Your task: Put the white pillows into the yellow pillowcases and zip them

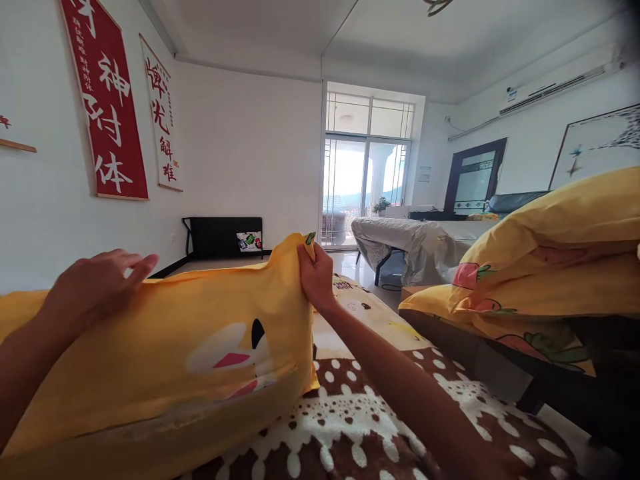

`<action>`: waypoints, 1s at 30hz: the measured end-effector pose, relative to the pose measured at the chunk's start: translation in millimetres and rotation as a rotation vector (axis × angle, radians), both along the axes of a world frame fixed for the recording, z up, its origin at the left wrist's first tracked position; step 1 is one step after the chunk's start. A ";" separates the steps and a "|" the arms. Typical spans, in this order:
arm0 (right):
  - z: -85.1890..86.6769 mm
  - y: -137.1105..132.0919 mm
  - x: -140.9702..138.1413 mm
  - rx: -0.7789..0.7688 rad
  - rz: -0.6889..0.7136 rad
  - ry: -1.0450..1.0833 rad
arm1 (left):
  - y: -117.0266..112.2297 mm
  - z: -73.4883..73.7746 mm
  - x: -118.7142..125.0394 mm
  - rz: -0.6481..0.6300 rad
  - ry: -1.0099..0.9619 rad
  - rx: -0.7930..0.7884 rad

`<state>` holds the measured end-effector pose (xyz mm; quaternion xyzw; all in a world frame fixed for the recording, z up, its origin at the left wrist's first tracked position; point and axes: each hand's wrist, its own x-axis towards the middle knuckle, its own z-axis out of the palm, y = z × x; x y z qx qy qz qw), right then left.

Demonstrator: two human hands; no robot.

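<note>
A yellow pillow (165, 353) with a printed cartoon face stands on its long side before me, on a brown-and-white spotted blanket (350, 427). Its upper right corner, which bears a small green leaf print, is pinched in my right hand (316, 275). Over the pillow's upper edge at the left is my left hand (103, 287), fingers stretched and thumb apart. Whether its palm presses on the cloth I cannot tell. A cream printed cloth (357, 310) lies just beyond the blanket.
Yellow bedding with carrot prints (545, 260) is heaped at the right. Behind it stands a table under plastic sheeting (400, 237). A black bench (220, 237) is by the far wall, left of the glass door (370, 180). Scrolls (113, 113) hang on the left wall.
</note>
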<state>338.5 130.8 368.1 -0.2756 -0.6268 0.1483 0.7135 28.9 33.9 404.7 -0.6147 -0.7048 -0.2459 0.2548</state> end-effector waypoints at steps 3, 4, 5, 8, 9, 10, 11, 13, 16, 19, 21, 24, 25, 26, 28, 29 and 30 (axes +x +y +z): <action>4.8 -14.0 -13.1 0.159 -0.123 0.082 | 4.4 22.6 95.6 -0.452 0.016 -0.083; 8.1 -18.3 -14.8 0.189 -0.141 0.095 | 9.0 26.6 120.1 -0.589 0.009 -0.145; 11.7 -21.5 -14.9 0.204 -0.144 0.100 | 14.8 28.9 138.6 -0.650 0.005 -0.214; 15.9 -23.2 -5.4 0.161 -0.086 0.034 | 33.8 25.7 160.2 -0.661 0.042 -0.218; 12.3 -21.3 0.8 0.112 -0.040 -0.015 | 39.2 22.1 159.7 -0.629 0.069 -0.189; 5.2 -18.6 8.3 0.045 0.022 -0.074 | 43.6 17.9 157.7 -0.589 0.093 -0.166; -5.5 -15.4 16.9 -0.036 0.098 -0.139 | 46.9 13.7 155.2 -0.543 0.113 -0.155; -35.8 -8.6 36.4 -0.206 0.284 -0.276 | 50.5 7.1 151.7 -0.457 0.138 -0.144; -92.5 1.4 64.3 -0.409 0.525 -0.503 | 50.4 6.5 150.9 -0.376 0.154 -0.108; -144.8 10.9 77.3 -0.513 0.568 -0.713 | 48.3 15.8 148.3 -0.290 0.162 -0.063; -170.6 16.7 73.3 -0.538 0.576 -0.767 | 47.8 23.9 142.6 -0.225 0.157 -0.028; -191.3 25.1 54.4 -0.522 0.573 -0.701 | 48.9 34.9 129.6 -0.135 0.151 0.023; -194.0 28.5 47.4 -0.516 0.544 -0.671 | 49.5 38.0 125.0 -0.107 0.145 0.034; -195.3 32.7 41.1 -0.517 0.512 -0.656 | 50.1 40.8 120.6 -0.080 0.138 0.042; -196.1 43.9 32.1 -0.526 0.455 -0.657 | 50.8 45.4 113.5 -0.030 0.119 0.062; -196.7 50.9 29.7 -0.536 0.438 -0.659 | 50.9 47.3 111.0 -0.016 0.109 0.071; -197.6 58.7 28.7 -0.549 0.437 -0.664 | 50.9 48.9 109.3 -0.007 0.100 0.076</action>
